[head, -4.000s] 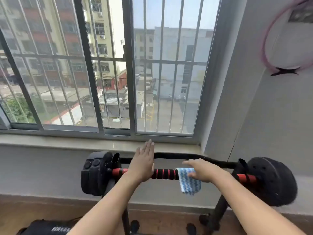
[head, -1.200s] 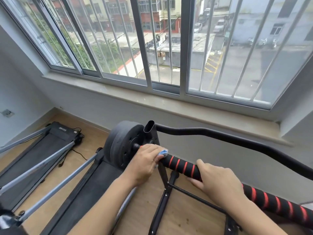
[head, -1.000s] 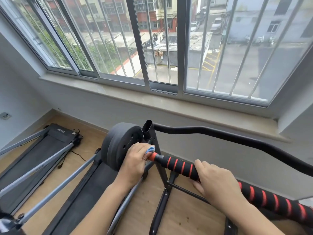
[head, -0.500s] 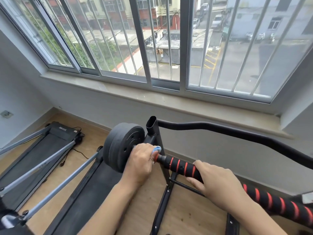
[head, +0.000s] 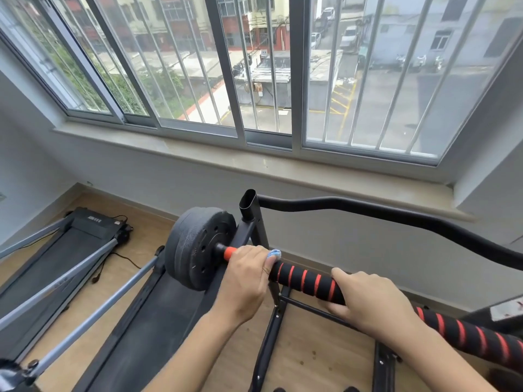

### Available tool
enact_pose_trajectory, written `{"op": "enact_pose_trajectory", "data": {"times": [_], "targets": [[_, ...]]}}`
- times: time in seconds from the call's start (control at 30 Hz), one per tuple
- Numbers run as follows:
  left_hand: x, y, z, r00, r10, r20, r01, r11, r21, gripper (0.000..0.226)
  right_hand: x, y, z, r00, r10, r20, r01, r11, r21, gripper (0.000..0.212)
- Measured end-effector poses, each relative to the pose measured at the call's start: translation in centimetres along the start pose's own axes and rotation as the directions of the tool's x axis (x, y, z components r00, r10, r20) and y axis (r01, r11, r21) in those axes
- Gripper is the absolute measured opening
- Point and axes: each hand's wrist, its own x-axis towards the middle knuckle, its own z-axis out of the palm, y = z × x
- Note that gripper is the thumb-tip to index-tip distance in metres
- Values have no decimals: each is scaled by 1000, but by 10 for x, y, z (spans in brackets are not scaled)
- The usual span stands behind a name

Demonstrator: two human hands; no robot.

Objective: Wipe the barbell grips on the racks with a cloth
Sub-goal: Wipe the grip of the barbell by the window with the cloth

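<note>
Clenching the cloth (head: pixel 274 253) around the barbell grip (head: pixel 307 281) by the weight plate (head: pixel 198 247), my left hand (head: pixel 247 278) curls tight; my right hand (head: pixel 370 304) wraps the grip.

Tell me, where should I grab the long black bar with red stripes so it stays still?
Grab the black foam grip with red stripes in its bare middle, reaching down from above. It is a round padded tube lying nearly level, so fingers can wrap over it. The right hand already holds it that way, while the left hand squeezes the blue cloth near the black round weight plate.
</note>
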Motion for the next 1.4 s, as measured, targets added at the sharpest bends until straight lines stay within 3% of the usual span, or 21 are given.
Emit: {"op": "enact_pose_trajectory", "data": {"times": [0.07, 0.17, 0.27, 0.4, 0.53, 0.63, 0.83, 1.0, 1.1, 1.2, 1.33, 1.4], "targets": [[5, -23, -15, 992, 93, 81, -99, 993, 66, 37, -4, -1, 0, 1000, 6, -11, -6, 1000, -7, 44], [11, -49, -31, 993, 64, 98, -75, 991, 114, 32, -8, -2, 0, 1000, 11, -8, -11, 1000, -20, 42], [0, -53, -30, 997, 55, 45, -59, 995, 81, 23, -12, -5, 1, 1000, 12, -29, -14, 998, -55, 41], [-10, -35, -12, 989, -124, -80, 124, 992, -7, 44, -10, -10, 6, 998, 24, -55, -30, 993, -117, 40], [-2, 2, 7, 992, -92, -92, 90, 996, -23, 40, -6, -7, 7, 999, 40, -31, -43, 992, -115, 36], [-8, 9, 7, 991, -96, -96, 89, 993, -71, 36, -1, 0, 4, 998, 65, 26, -65, 998, -9, 36], [-22, -24, -18, 986, 164, 17, -163, 986, -19, 34, 21, 14, 0, 958, 59, 279, -146, 943, 300, 27], [-30, -55, -28, 996, 74, 42, -75, 997, 12, 49, 28, 14, -21, 895, -61, 442, -198, 835, 514, 35], [-23, -53, -21, 999, 32, -12, -33, 997, -75, 42, 21, 13, -23, 949, -6, 314, -147, 875, 461, 35], [-12, -50, -16, 998, 9, -59, -15, 995, -103, 37, 13, 1, -11, 995, 66, 73, -78, 981, 177, 43], [2, -49, -19, 998, 31, -53, -35, 995, -89, 38, 16, -17, 10, 975, -9, -221, 21, 999, 50, 50], [10, -44, -24, 1000, 12, 6, -11, 992, -123, 37, 20, -21, 15, 953, -56, -297, 60, 998, 5, 53]]}}
